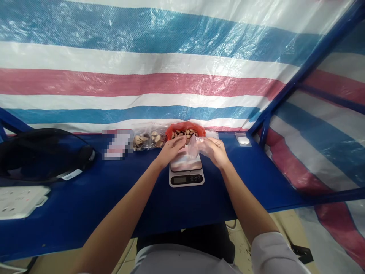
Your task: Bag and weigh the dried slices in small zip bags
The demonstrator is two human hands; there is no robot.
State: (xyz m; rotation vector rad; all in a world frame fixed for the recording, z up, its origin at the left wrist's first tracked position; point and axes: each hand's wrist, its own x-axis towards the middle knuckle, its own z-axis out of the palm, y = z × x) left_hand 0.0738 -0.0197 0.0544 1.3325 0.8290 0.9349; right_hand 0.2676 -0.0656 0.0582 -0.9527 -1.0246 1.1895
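A small clear plastic bag (194, 147) hangs over the kitchen scale, pinched by my right hand (216, 150). My left hand (173, 149) is open over the scale's left back corner, its fingers stretched towards the red plastic bag (201, 129). Brown and cream dried pieces (182, 133) fill that red bag, just behind the scale. The white kitchen scale (186, 180) has a shiny square plate and a dark display; no reading can be made out. Whether my left fingertips touch the clear bag or the red one, I cannot tell.
Left of the red bag lie clear bags of similar pieces (148, 140) and a blurred card (117, 144). A black headband-like device (45, 154) and a white power strip (23, 201) occupy the left side. A round white item (243, 140) lies at the back right of the blue table (114, 205).
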